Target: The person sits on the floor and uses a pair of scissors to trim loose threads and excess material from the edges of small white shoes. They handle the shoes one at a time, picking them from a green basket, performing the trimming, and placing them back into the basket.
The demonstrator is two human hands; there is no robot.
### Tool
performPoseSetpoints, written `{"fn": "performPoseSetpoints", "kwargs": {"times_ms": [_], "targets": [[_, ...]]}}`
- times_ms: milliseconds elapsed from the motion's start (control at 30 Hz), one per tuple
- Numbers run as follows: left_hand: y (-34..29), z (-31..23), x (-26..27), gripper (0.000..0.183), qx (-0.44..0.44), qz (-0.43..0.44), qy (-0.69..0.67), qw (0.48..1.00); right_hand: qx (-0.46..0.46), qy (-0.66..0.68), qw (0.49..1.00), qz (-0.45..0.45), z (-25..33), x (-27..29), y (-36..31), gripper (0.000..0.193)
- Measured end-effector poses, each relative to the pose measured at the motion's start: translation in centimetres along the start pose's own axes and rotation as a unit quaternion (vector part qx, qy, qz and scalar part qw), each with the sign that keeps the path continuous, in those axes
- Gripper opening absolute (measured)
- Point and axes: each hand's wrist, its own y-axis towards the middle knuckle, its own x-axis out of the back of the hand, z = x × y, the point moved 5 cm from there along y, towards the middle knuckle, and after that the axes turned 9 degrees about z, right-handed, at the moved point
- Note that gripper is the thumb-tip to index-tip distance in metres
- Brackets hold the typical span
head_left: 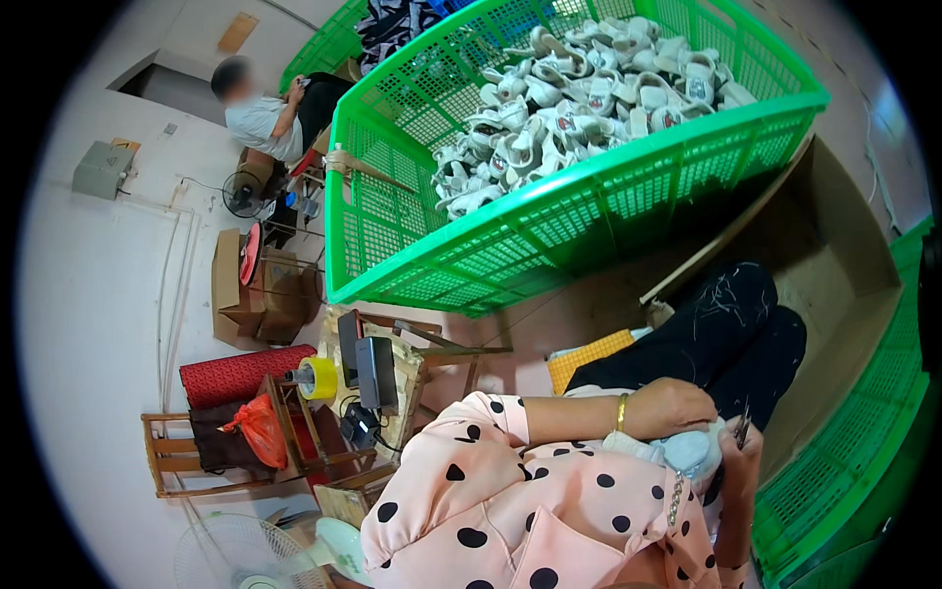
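Note:
My left hand (pixel 671 408), with a gold bangle at the wrist, is closed on a small pale shoe (pixel 690 453) held in my lap. Its light blue-grey sole side shows below the fingers; the rest of the shoe is partly covered by the hand. Close against its right side, my right hand (pixel 743 459) grips small dark thread snips (pixel 743 424), their thin points upward. Whether the blades touch the shoe cannot be made out. Ahead of my knees, a large green plastic crate (pixel 579 201) holds a heap of similar small pale shoes (pixel 589 103).
A cardboard box (pixel 834 226) stands right of my legs, beside another green crate (pixel 844 393). To the left are a small wooden stand (pixel 402 417) with yellow tape (pixel 317 378), a red roll (pixel 235 376) and a white fan (pixel 245 550). Another person (pixel 263 123) sits at the far left.

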Motion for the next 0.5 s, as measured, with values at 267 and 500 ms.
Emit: {"fn": "performPoseSetpoints", "kwargs": {"times_ms": [267,500], "targets": [[0.3,1.4,-1.0,0.012,0.021,-0.008,-0.062,0.998,0.014,-0.035,0.999,0.021,0.2,0.3,0.7,0.013],[2.3,2.4,-2.6,0.012,0.078,0.132,-0.004,0.988,0.034,-0.093,0.995,0.029,-2.1,1.5,1.6,0.008]]}}
